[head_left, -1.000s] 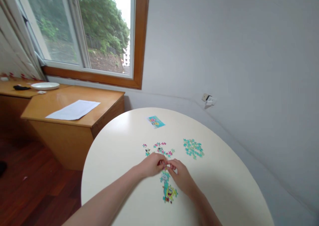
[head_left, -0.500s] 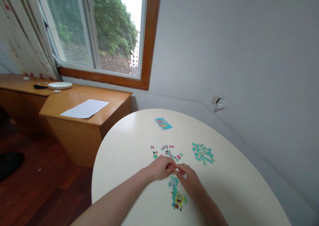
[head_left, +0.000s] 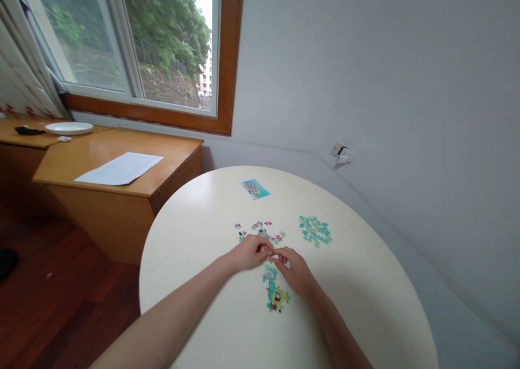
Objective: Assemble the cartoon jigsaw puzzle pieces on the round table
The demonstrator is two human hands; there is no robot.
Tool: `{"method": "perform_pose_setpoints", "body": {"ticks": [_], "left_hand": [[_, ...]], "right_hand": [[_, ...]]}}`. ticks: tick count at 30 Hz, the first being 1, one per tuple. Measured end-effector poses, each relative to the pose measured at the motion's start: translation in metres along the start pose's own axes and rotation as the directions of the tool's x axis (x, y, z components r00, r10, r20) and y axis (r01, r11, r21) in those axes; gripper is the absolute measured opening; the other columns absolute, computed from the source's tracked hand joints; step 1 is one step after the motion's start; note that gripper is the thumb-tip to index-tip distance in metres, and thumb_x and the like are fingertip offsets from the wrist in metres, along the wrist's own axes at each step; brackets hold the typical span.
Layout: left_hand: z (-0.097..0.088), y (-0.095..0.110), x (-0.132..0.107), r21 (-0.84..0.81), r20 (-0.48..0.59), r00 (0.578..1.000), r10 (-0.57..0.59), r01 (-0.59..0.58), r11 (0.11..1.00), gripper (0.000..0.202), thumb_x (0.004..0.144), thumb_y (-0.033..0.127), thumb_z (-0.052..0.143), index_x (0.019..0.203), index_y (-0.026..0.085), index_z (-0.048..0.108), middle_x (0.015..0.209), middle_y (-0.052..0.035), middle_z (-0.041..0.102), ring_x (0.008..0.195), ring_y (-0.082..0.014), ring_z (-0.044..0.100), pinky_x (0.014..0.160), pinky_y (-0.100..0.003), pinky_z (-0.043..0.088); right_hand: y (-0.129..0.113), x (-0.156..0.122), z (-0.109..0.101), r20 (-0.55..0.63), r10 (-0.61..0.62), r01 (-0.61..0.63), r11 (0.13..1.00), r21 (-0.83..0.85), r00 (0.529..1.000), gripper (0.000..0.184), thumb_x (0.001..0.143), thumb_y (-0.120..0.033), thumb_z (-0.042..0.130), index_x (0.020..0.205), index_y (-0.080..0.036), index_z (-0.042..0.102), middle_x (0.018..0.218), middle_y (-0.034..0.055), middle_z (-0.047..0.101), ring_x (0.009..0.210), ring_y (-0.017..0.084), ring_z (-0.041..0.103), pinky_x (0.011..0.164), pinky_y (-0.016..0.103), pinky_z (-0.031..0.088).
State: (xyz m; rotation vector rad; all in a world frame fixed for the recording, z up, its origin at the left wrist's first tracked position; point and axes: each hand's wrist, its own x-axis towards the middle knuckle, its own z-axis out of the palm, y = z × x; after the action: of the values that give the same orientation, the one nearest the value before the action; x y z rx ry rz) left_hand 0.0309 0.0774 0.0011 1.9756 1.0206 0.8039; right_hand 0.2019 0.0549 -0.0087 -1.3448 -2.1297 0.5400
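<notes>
Head view: over a round cream table (head_left: 195, 217), the left hand (head_left: 250, 253) and right hand (head_left: 297, 271) are meeting at the fingertips — left thumb and forefinger curling close together, right ones standing slightly apart; whether they are gripping a piece, I cannot tell. The partly joined cartoon puzzle (head_left: 278, 297) is lying just nearer. Loose pink pieces (head_left: 280, 237) are resting just beyond — green pieces (head_left: 314, 231) farther right, a picture card (head_left: 255, 189) at the far side.

two hands, one left hand (head_left: 252, 252) and one right hand (head_left: 297, 270); one joined puzzle section (head_left: 278, 297); two groups of loose pieces, a teal cluster (head_left: 315, 231) and a pink-and-teal scatter (head_left: 262, 232), both too small to count; one picture card (head_left: 255, 189); one plate (head_left: 69, 128).
</notes>
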Motion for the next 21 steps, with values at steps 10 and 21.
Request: {"method": "perform_pose_setpoints", "body": {"ticks": [10,21], "left_hand": [[-0.011,0.0,-0.002,-0.188,0.288,0.958,-0.001,0.058,0.98,0.012,0.071,0.017,0.06,0.073,0.009,0.068,0.062,-0.0013,0.063,0.058,-0.0071,0.05,0.055,-0.016,0.038],[-0.012,-0.006,-0.006,-0.181,0.474,0.88,0.03,0.064,0.981,0.021,0.066,0.032,0.072,0.074,0.013,0.072,0.067,-0.0027,0.067,0.061,-0.0093,0.056,0.057,-0.018,0.04]], "right_hand": [[0.005,0.0,0.002,-0.006,-0.017,0.017,1.0,0.026,1.0,0.017,0.075,-0.015,0.049,0.083,-0.018,0.064,0.07,0.0021,0.057,0.068,0.016,0.051,0.067,0.03,0.041],[0.004,-0.001,0.0,0.002,-0.046,0.046,0.999,0.019,0.999,0.016,0.076,-0.016,0.053,0.085,-0.02,0.066,0.069,0.0014,0.058,0.069,0.016,0.053,0.067,0.029,0.042]]}}
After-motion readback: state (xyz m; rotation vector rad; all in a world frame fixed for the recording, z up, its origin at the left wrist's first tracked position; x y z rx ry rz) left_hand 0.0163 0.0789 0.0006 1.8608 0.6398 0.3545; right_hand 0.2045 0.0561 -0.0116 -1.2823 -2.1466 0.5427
